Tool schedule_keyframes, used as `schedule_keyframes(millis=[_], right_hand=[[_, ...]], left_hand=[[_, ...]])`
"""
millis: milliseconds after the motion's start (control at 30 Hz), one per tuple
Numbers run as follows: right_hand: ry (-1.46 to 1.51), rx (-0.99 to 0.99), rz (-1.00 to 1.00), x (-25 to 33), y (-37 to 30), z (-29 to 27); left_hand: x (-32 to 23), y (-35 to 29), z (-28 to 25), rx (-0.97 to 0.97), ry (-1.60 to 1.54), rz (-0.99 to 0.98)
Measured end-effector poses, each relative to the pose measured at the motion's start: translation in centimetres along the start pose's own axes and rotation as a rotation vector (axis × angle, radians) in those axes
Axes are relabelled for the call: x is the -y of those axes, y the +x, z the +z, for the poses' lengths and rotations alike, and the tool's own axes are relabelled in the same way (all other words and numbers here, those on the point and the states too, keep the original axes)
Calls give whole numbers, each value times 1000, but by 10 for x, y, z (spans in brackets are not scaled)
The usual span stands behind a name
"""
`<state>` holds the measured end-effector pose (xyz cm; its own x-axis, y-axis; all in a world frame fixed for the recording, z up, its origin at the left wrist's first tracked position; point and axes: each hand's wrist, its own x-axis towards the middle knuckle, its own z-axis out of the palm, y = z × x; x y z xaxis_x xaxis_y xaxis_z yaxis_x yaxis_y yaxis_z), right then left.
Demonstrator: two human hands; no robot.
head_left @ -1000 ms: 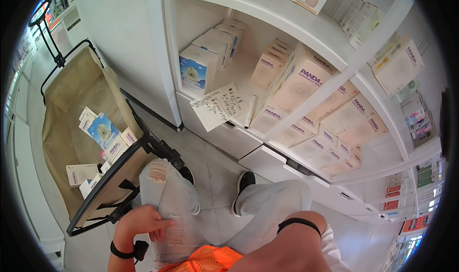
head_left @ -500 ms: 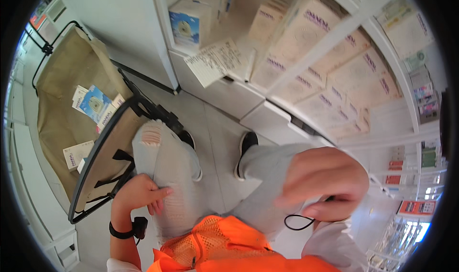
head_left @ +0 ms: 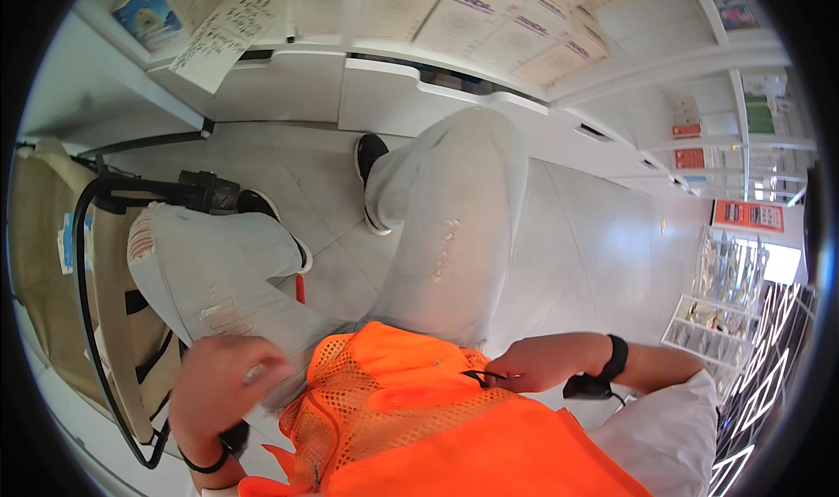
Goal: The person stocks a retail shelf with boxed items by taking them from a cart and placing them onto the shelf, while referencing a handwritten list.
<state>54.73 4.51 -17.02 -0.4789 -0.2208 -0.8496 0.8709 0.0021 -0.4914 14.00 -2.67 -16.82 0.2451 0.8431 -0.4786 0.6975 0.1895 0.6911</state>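
My right hand [head_left: 551, 361] is closed at the front of the orange mesh vest [head_left: 411, 375]. A thin black cord [head_left: 476, 376] sticks out from its fingertips, lying against the vest. On the right wrist sits a black strap [head_left: 617, 357] with a small dark device [head_left: 589, 387]. My left hand [head_left: 229, 376] is raised over my left thigh near the cart's edge, its fingers bent inward. Motion smears them, so whether anything is between them does not show. A black band [head_left: 205, 465] circles the left wrist.
A tan fabric cart [head_left: 48, 278] with a black frame stands at my left, with a blue-and-white box [head_left: 68, 243] inside. Ahead are white drawers [head_left: 411, 99] below a shelf of white boxes [head_left: 468, 16]. A handwritten paper [head_left: 218, 47] hangs over the shelf edge. Grey tiles [head_left: 603, 226] extend rightward.
The view has turned right, so the cart and shelf shift left. My right hand has come down from over my knee to the vest with the black cord. My left hand has lifted slightly.
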Motion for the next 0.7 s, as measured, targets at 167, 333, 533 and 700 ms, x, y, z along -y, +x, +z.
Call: schedule_keyframes(millis=[167,333,533,700], right_hand=[[-12,-549,-134,-3,-5,60],[-140,-873,-154,-2,-1,83],[-103,-925,-229,-7,11,104],[-5,-1005,-281,-8,22,111]], left_hand=[[-71,51,46,384,39,507],[-88,58,104,368,182,721],[-90,50,123,323,374,1005],[-89,50,106,453,369,1111]])
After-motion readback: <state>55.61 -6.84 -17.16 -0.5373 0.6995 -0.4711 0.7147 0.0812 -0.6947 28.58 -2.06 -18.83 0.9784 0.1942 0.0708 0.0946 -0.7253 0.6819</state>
